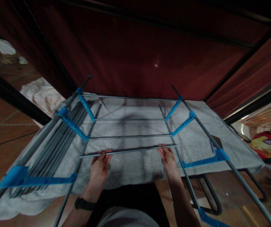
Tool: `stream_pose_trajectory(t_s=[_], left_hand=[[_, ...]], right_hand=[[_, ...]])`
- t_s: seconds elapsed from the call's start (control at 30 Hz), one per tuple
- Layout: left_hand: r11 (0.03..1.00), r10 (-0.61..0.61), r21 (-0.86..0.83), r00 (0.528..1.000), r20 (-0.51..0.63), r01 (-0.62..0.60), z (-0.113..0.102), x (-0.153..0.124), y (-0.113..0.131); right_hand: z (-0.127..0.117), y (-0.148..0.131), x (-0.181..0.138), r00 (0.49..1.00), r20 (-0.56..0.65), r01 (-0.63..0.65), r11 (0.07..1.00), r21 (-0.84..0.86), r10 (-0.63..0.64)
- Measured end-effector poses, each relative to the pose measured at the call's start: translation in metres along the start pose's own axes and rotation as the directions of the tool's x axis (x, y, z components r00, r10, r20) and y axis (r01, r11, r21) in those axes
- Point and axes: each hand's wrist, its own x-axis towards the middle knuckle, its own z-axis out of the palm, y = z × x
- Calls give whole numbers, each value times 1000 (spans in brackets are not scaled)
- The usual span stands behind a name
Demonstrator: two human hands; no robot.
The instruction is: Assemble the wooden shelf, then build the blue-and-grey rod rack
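Observation:
A thin grey metal tube (132,150) lies crosswise in front of me, gripped from both sides. My left hand (100,163) is closed round it near its left end, and my right hand (166,154) pinches it near the right end. Around it stands a rack frame of grey poles (203,129) joined by blue plastic brackets (182,124). Beyond the held tube, a crossbar (130,136) and a second crossbar (130,119) span the inner poles. The held tube's ends are close to those inner poles; whether they touch, I cannot tell.
Several loose grey tubes (55,145) lie in a bundle on the left of the cloth-covered table (211,110). A dark red panel (135,56) rises behind. A red and yellow package (268,145) sits at the right, near a black metal chair frame (211,195).

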Motion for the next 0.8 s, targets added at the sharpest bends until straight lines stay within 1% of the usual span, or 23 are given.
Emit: stream_pose_trajectory(t_s=[0.13, 0.33, 0.43, 0.5, 0.7, 0.8], left_hand=[[999, -28, -21, 999, 39, 29, 5, -9, -7], [992, -111, -50, 987, 120, 117, 11, -25, -34], [989, -127, -60, 980, 156, 138, 9, -25, -46], [988, -129, -67, 979, 160, 142, 8, -23, -50], [979, -189, -33, 962, 195, 199, 10, -18, -57], [977, -207, -7, 955, 211, 214, 12, -18, -59]], right_hand=[[-3, 5, -5, 1000, 15, -24, 1000, -3, 24], [-6, 19, -11, 992, 108, -61, 997, -41, 65], [-7, 23, -12, 989, 123, -74, 995, -59, 81], [-6, 24, -13, 989, 120, -73, 995, -68, 81], [-3, 28, -15, 991, 131, -30, 996, -87, 41], [-1, 29, -17, 991, 126, -33, 995, -98, 45]])
